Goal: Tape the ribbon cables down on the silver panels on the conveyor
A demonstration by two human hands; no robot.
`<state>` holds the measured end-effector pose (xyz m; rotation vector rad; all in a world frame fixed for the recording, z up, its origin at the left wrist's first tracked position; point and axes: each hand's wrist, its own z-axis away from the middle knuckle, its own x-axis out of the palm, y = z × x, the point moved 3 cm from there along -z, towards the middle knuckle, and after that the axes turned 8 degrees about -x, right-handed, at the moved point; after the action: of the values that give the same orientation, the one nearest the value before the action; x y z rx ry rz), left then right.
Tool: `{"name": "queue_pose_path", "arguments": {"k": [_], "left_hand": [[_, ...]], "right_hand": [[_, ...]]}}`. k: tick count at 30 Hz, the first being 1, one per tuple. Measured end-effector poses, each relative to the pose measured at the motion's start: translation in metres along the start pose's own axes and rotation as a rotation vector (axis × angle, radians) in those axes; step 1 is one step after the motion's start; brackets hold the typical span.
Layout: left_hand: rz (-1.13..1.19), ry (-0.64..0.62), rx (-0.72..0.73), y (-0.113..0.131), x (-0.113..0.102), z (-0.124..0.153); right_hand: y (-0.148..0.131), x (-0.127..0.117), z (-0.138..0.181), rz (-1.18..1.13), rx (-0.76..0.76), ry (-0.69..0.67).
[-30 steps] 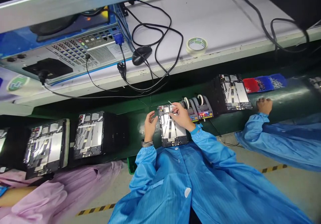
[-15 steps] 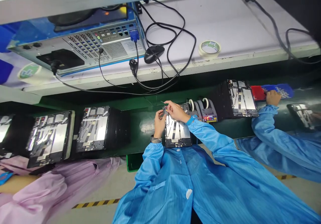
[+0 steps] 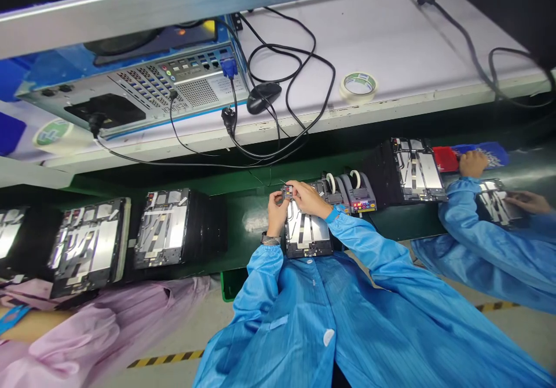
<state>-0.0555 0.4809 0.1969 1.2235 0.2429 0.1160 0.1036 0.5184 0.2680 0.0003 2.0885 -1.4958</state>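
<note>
**Desk:** What did the hands have?

**Operator:** From my remote seat I watched a person in a blue anti-static smock (image 3: 278,318) at a dark green conveyor belt (image 3: 247,231). The left hand (image 3: 277,214) and right hand (image 3: 309,198) pinched a small dark component with a red mark (image 3: 286,191) between their fingertips, a narrow grip. It sat just above the top edge of a black-framed tablet panel with silver foil (image 3: 306,236).

**Desk:** And the containers?

**Operator:** Along the belt, past two grey tape dispensers (image 3: 345,194), a red plastic tray (image 3: 445,159) sat beside a blue plastic tray (image 3: 490,155). The blue one held a heap of small silvery parts (image 3: 489,157), too small for me to name. A co-worker's hand (image 3: 472,164) was over the trays, though I could not tell whether it touched the parts. A green plastic bin (image 3: 228,292) showed just below the belt's near edge, its contents hidden.

**Desk:** Anything on the dispensers?

**Operator:** Each carried a white roll of tape (image 3: 356,178), upright in its top.
</note>
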Motion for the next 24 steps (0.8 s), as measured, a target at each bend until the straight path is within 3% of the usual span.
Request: {"name": "queue_pose_path", "arguments": {"k": [2, 4, 8, 11, 17, 24], "left_hand": [[0.008, -0.025, 0.019, 0.001, -0.002, -0.002], [0.009, -0.051, 0.047, 0.003, -0.003, -0.002], [-0.045, -0.061, 0.127, 0.012, -0.007, -0.001], [-0.057, -0.086, 0.183, 0.016, -0.007, 0.000], [-0.052, -0.138, 0.206, 0.018, -0.005, 0.002], [-0.102, -0.119, 0.204, 0.023, -0.004, 0.005]], "right_hand": [[-0.010, -0.003, 0.007, -0.167, 0.072, 0.105], [-0.022, -0.002, 0.018, -0.478, 0.208, 0.183], [-0.044, 0.020, 0.046, -1.208, 0.477, 0.184], [-0.047, 0.039, 0.060, -1.502, 0.602, 0.225], [-0.041, 0.059, 0.065, -1.707, 0.674, 0.293], [-0.039, 0.062, 0.065, -1.663, 0.668, 0.316]]}}
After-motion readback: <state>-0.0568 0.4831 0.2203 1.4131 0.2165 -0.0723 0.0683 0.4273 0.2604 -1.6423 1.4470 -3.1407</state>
